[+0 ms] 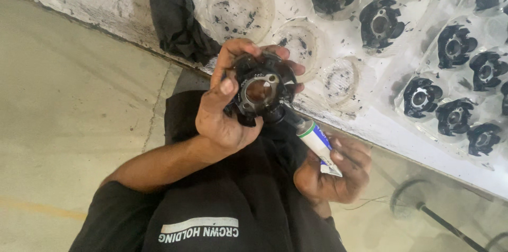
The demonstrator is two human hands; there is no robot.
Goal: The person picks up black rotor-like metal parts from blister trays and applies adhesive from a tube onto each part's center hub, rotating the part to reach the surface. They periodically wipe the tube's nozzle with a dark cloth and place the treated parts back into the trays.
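White bench [370, 125] crosses the upper right, flecked with black debris; concrete floor [69, 125] lies left. Clear trays [402, 80] on the bench hold black parts [380, 23] in round pockets; several left pockets [238, 3] stand bare. Dark cloth [172, 14] hangs at the bench edge. Left hand [225, 117] is closed around a black ring part [260, 89], centre frame. Right hand [333, 170], lower right, grips a white-green-blue tube [313, 138], its nozzle touching the part.

Black round part [260, 90] with metal-ringed centre hole, touched by white-green-blue tube's [316, 143] nozzle.
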